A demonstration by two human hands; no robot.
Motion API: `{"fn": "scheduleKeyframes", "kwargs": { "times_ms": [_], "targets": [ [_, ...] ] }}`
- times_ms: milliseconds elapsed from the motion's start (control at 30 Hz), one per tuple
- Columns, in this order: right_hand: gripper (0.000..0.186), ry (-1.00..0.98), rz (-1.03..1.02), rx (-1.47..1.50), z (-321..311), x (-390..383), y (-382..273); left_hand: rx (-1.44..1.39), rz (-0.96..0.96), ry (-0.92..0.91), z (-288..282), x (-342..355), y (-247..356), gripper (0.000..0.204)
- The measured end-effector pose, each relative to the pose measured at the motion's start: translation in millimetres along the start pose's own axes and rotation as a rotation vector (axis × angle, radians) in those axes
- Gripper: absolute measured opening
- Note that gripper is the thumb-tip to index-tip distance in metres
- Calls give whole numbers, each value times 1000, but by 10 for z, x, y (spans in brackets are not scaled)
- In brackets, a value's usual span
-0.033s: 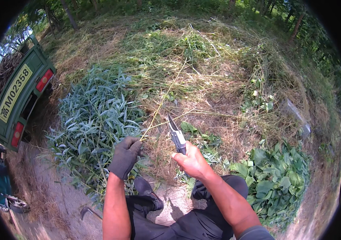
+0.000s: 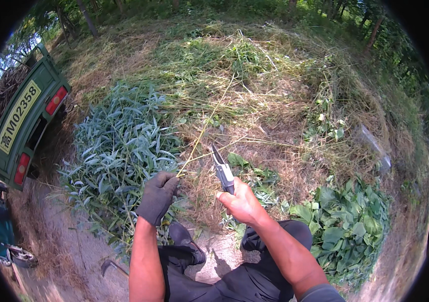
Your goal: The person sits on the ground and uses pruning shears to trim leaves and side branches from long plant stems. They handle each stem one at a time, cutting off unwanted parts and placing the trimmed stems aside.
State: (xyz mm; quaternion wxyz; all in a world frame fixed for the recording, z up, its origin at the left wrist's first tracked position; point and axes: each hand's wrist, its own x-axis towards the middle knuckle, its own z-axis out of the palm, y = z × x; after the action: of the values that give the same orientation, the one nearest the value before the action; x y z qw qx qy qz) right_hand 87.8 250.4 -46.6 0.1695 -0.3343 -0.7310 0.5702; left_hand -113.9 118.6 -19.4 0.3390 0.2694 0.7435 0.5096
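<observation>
- On the far left I see a green metal truck bed (image 2: 49,74) with a pile of dry brown sticks (image 2: 4,93) in it. I can't see how deep they go.
- Next comes a big loose heap of thin blue-green leaves (image 2: 124,143) on the ground.
- Just beside it, the left hand (image 2: 159,197), in a dark grey cloth glove, pinches a long thin yellow-green plant stem (image 2: 200,137) by its near end. The stem slants up and away over the dry grass.
- That stem looks light and bendy, and might snap. The thick near end seems best to hold.
- To its right, the bare right hand (image 2: 243,202) is wrapped around silver metal hand clippers with dark handles (image 2: 225,174). They look hard and a bit heavy; hold the handles, not the blades.
- The hands are apart.
</observation>
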Motion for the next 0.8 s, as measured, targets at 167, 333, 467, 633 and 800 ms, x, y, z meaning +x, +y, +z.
{"fn": "scheduleKeyframes", "kwargs": {
  "times_ms": [167, 333, 467, 633, 800],
  "targets": [
    [24, 42, -27, -251, 25, 0, -31, 18, 24, 15, -80, 2, -33, 14],
    [23, -165, 163, 198, -59, -23, -140, 35, 152, 38, -108, 31, -156, 15],
    [26, -196, 175, 337, -79, 17, 17, 62, 107, 14, -44, 19, -80, 16],
    [24, -170, 268, 448, -73, -19, -215, 87, 87, -9, -88, -11, -50, 17],
    [27, -176, 166, 314, -94, 27, -49, 73, 59, -38, -60, -12, -34, 17]
  ]
}}
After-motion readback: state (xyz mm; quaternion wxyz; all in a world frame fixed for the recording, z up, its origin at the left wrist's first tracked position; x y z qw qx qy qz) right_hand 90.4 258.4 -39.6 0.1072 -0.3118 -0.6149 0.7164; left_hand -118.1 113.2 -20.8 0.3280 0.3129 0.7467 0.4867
